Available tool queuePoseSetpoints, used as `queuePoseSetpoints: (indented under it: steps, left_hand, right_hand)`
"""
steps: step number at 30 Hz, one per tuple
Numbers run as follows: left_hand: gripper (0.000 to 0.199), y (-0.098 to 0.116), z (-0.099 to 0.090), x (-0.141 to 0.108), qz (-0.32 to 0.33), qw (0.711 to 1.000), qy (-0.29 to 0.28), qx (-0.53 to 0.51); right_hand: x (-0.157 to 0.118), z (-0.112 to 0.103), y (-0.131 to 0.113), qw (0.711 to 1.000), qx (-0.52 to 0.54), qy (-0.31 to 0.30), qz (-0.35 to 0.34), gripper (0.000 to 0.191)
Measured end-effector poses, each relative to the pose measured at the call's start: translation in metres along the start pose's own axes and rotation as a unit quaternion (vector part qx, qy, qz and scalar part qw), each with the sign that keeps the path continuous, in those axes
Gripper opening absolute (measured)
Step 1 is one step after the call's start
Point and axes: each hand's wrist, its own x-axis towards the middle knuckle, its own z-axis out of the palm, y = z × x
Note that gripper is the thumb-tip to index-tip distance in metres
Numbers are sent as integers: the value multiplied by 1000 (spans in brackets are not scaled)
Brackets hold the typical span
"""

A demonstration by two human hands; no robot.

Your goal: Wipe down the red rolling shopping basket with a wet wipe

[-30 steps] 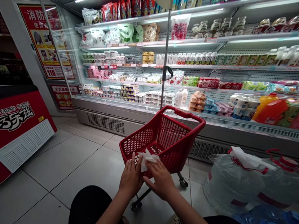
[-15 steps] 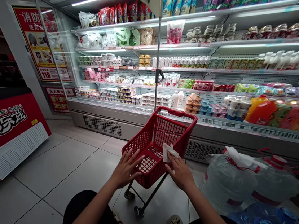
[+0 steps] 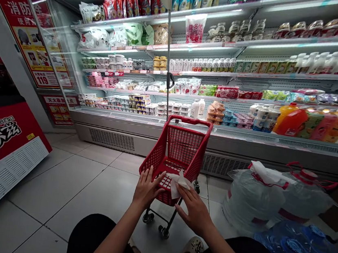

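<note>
A small red cart (image 3: 185, 141) with a basket of latticed plastic stands on the tiles in front of me. My left hand (image 3: 146, 189) lies at the basket's front left edge, fingers spread and holding nothing. A crumpled white tissue (image 3: 177, 181) is under the fingertips of my right hand (image 3: 194, 209), which presses it against the basket's front right rim. Part of the tissue sticks up and out past the fingers. The cart's thin metal pole (image 3: 169, 52) rises behind the basket.
A lit refrigerated display (image 3: 118, 134) with stocked shelves spans the back. Wrapped water jugs (image 3: 250, 202) and blue bottles (image 3: 295, 248) stand at the right. A red freezer (image 3: 31, 142) is at the left. My knees and shoes are below the cart.
The cart has turned, so its basket faces me more squarely. My right hand and the tissue have moved left and down along the rim, closer to my left hand. The view has shifted slightly.
</note>
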Motion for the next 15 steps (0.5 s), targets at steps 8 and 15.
queuePoseSetpoints:
  steps: [8,15]
  left_hand:
    - [97,59,-7,-14,-39,999,9,-4]
    - [94,47,-26,-23,39,995,-18,-89]
  right_hand:
    - [4,13,-40,999,-5,-5,-37,87]
    - [-2,15,-35,998,-9,-10,-60,87]
